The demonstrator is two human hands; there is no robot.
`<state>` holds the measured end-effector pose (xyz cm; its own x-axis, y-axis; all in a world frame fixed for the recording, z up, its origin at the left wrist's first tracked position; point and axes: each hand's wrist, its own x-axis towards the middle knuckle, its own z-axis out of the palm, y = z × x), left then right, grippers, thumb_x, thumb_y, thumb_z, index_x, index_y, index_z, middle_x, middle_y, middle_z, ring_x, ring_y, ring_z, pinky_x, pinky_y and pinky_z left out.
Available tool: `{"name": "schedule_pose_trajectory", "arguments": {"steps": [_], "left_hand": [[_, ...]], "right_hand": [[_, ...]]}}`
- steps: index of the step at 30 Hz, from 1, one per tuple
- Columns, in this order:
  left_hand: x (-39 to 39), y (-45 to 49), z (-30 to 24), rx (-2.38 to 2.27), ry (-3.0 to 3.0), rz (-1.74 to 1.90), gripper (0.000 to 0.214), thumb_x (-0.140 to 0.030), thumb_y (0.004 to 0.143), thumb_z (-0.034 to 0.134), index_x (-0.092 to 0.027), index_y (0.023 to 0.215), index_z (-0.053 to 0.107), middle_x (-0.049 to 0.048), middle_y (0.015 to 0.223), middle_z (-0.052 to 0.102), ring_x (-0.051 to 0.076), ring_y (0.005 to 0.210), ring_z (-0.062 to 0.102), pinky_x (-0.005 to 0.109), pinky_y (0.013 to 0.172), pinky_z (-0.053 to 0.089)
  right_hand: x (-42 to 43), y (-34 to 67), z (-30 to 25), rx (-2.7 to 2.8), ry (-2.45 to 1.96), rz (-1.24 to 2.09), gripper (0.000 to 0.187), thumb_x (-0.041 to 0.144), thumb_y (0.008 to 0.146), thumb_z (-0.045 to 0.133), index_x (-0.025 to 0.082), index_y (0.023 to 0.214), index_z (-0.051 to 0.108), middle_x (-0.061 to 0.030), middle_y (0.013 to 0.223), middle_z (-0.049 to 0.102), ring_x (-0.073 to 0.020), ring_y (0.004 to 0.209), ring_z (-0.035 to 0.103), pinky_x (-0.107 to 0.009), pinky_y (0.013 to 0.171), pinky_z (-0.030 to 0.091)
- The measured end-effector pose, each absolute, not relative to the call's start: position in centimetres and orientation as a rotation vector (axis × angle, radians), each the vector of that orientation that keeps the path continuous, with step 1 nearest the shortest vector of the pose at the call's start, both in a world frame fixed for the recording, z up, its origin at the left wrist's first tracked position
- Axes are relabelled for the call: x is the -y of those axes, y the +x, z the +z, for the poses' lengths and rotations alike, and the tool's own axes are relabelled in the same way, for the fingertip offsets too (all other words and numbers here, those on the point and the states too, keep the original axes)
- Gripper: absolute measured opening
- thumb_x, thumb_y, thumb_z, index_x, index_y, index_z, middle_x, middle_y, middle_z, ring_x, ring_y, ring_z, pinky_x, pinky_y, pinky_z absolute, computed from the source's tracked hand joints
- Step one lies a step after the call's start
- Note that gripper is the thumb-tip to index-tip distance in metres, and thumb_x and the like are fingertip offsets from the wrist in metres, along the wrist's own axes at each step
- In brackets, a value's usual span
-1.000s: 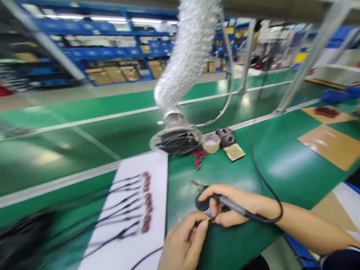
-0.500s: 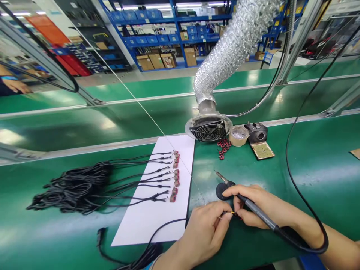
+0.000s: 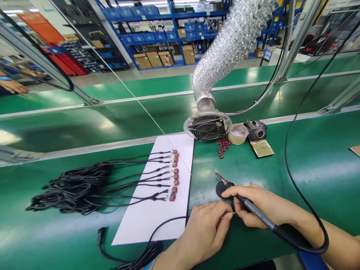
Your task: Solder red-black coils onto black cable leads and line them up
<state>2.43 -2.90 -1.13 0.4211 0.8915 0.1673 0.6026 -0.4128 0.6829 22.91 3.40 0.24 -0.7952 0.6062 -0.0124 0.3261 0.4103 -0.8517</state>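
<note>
My right hand [image 3: 261,206] is closed round a black soldering iron [image 3: 253,210]; its metal tip points up and left over the green bench. My left hand [image 3: 206,230] pinches a thin yellow wire end [image 3: 231,213] right against the right hand's fingers. A black cable [image 3: 157,234] runs from under my left hand towards the front edge. On a white sheet [image 3: 156,213] to the left lie several black cables ending in small reddish parts [image 3: 174,176]. Their lengths gather in a tangled black bundle [image 3: 73,187].
A silver fume duct with a round fan grille [image 3: 208,127] stands at the bench's back edge. Beside it lie small red-black parts [image 3: 222,144], a tape roll [image 3: 237,134], a black holder [image 3: 255,130] and a sponge pad [image 3: 262,148]. Another person's hand [image 3: 12,86] shows far left.
The view swung left and steadied, bringing the cable bundle into sight. Both hands hold the same grips and have scarcely moved in the last half second.
</note>
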Motion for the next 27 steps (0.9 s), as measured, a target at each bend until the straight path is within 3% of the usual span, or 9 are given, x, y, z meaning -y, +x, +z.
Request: {"name": "schedule_pose_trajectory", "arguments": {"steps": [7,19,27], "left_hand": [[2.97,2.37,-1.35,-1.224,2.205,0.702,0.016,-0.019,0.094,0.045,-0.021,0.087,0.059,-0.0002,0.076,0.068,0.015,0.066,0.064,0.025,0.062,0.044],[2.82,2.52,-0.8,-1.277,2.01,0.837,0.015,-0.02,0.094,0.048,-0.02,0.091,0.062,-0.0026,0.064,0.058,0.011,0.052,0.05,0.023,0.053,0.037],[2.83,2.23,-0.85,-1.272,1.985,0.846,0.016,-0.021,0.096,0.046,-0.019,0.091,0.061,-0.0034,0.063,0.056,0.01,0.049,0.047,0.021,0.049,0.034]], "right_hand": [[-3.32,22.5,0.08,2.319,-0.875,1.299,0.052,0.004,0.074,0.052,0.021,0.123,0.057,0.0046,0.073,0.065,-0.0088,0.06,0.058,-0.02,0.065,0.045],[-3.36,22.94,0.05,1.973,-0.844,1.789,0.053,0.01,0.081,0.056,0.022,0.131,0.044,-0.0002,0.091,0.058,-0.0098,0.073,0.057,-0.021,0.067,0.049],[-3.62,22.69,0.48,2.036,-0.893,1.606,0.041,0.015,0.087,0.055,0.02,0.127,0.05,-0.0002,0.087,0.062,-0.0099,0.072,0.059,-0.022,0.069,0.049]]}}
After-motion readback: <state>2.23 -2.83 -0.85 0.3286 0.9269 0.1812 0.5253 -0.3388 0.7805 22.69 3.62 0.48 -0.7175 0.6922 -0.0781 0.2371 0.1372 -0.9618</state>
